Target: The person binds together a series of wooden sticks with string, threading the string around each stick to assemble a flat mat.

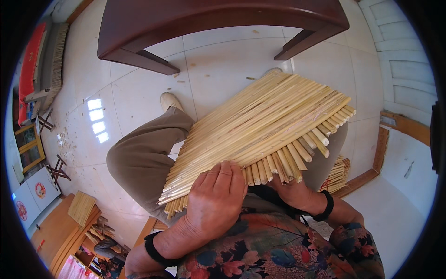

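A stiff panel of pale yellow reed stalks (251, 118), laid side by side in crossing layers, slants across my lap. Stalk ends jut out along its right and near edges. My left hand (217, 197) is closed over the near edge, knuckles up, with the fingertips out of sight. To its right, my right hand (293, 194) reaches beneath the jutting stalk ends and touches the panel's underside. The panel hides its fingers, so their grip does not show. Both wrists wear black bands.
A dark red wooden table or bench (223, 16) stands ahead. Reed scraps lie on the pale tiles (204, 76). A reed bundle (338, 174) rests at right by the wood-trimmed wall. Left are a wooden cabinet (58, 223) bearing a smaller reed panel (81, 208), and folding stools (58, 168).
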`<state>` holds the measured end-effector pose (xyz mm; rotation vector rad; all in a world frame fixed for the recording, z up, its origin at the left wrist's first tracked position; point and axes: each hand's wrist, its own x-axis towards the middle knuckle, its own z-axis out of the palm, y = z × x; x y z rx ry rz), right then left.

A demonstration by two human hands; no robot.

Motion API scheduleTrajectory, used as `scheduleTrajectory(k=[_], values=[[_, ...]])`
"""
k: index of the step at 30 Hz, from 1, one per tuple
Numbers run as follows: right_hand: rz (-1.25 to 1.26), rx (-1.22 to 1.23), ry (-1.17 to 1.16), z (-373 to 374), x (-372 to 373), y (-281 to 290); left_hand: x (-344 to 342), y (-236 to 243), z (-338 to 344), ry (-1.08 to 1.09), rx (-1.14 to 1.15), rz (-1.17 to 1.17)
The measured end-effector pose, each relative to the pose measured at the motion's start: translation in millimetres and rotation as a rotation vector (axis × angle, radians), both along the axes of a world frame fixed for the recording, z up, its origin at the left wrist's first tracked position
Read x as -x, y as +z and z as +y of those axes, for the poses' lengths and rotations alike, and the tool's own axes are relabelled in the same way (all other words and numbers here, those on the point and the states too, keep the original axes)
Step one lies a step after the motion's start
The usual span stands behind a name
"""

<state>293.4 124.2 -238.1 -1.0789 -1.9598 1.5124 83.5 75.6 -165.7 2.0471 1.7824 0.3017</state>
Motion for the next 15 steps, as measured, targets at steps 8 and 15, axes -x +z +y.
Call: scheduleTrajectory(k=[8, 15], values=[[-0.066, -0.025, 0.042, -2.1, -2.2, -3.3, 0.3, -0.8, 2.2, -0.019, -0.016, -0.003], [-0.074, -0.116, 0.055, -3.4, -3.0, -4.3, 0.4, -0.9, 1.9, -0.017, 0.006, 0.007]])
